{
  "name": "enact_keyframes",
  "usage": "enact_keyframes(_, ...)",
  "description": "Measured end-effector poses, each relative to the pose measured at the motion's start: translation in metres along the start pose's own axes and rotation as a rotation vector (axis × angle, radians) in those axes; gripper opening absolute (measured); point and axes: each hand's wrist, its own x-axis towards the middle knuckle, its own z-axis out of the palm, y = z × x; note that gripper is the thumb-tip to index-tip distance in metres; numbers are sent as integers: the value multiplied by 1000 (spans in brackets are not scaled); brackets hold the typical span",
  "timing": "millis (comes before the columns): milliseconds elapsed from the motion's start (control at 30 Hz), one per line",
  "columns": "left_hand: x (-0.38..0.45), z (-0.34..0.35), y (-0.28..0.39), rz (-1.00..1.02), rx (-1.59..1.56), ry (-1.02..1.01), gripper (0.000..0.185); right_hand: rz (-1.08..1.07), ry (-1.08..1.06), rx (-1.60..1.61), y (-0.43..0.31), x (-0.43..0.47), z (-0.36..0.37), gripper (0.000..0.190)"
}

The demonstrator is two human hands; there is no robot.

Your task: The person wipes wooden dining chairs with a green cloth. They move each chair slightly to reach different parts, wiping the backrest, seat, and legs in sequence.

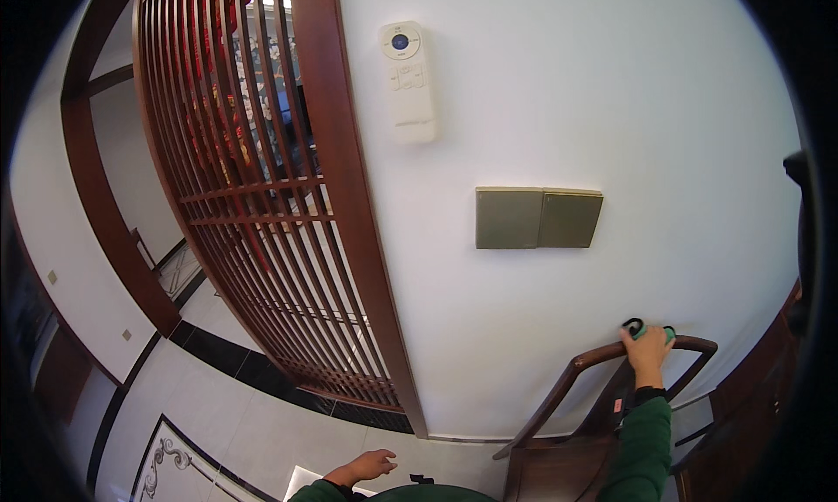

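Note:
My right hand (647, 355) is closed around a green and black object (639, 332), mostly covered by my fingers. A curved black part sticks out on its left side, and what the object is cannot be made out. This hand is at the top rail of a dark wooden armchair (592, 356) standing against the white wall. My left hand (370, 465) is low in front of me, fingers partly apart, with nothing visible in it. Beneath it lie the pale floor and a bright white patch.
Two adjoining wall switches (508, 218) and a white remote control (410, 83) are on the wall (589, 96). To the left stands a slatted wooden screen (357, 240). Dark border tiles (239, 368) cross the floor. Dark wooden furniture or a door (753, 397) is at the right.

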Motion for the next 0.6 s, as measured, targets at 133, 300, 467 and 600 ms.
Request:
enact_keyframes(133, 16, -4, 0, 14, -7, -21, 52, -187, -56, 90, -30, -22, -4, 69)
enact_keyframes(300, 29, -7, -2, 35, -26, -50, 52, -441, 117, 367, -56, -69, 11, 55)
enact_keyframes(467, 35, -11, -3, 37, -11, -65, 51, -442, 209, 481, -59, -82, 21, 33)
enact_keyframes(600, 34, -10, -8, 23, -51, -59, 51, -425, 231, 536, -50, -72, 29, 26)
